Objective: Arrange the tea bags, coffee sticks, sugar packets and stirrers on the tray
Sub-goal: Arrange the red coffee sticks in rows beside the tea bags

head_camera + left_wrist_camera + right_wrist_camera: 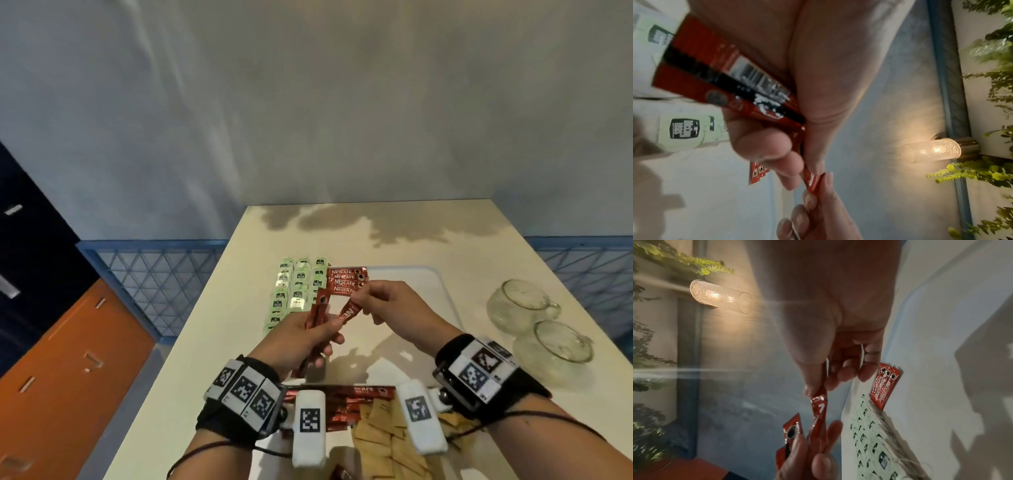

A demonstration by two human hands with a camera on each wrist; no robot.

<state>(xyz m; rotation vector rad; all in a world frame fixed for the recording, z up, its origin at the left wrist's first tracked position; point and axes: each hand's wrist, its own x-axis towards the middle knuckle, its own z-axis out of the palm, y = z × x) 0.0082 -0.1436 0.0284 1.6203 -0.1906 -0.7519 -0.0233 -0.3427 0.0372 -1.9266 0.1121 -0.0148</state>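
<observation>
My left hand point(308, 337) grips a bunch of red coffee sticks point(317, 313) above the table; the same coffee sticks point(731, 81) fill the left wrist view. My right hand point(380, 301) pinches the upper end of one coffee stick point(349, 312), whose lower end still sits at my left thumb; in the right wrist view this stick point(819, 410) hangs between both hands. Several coffee sticks point(346, 282) lie in a row at the far left of the white tray point(442, 291). Green tea bags point(298, 287) lie in three columns left of them.
Two glass cups point(520, 305) point(555, 346) stand on the table to the right of the tray. More red coffee sticks point(352, 397) and brown sugar packets point(383, 442) lie near the front edge under my wrists. An orange cabinet point(68, 370) stands to the left.
</observation>
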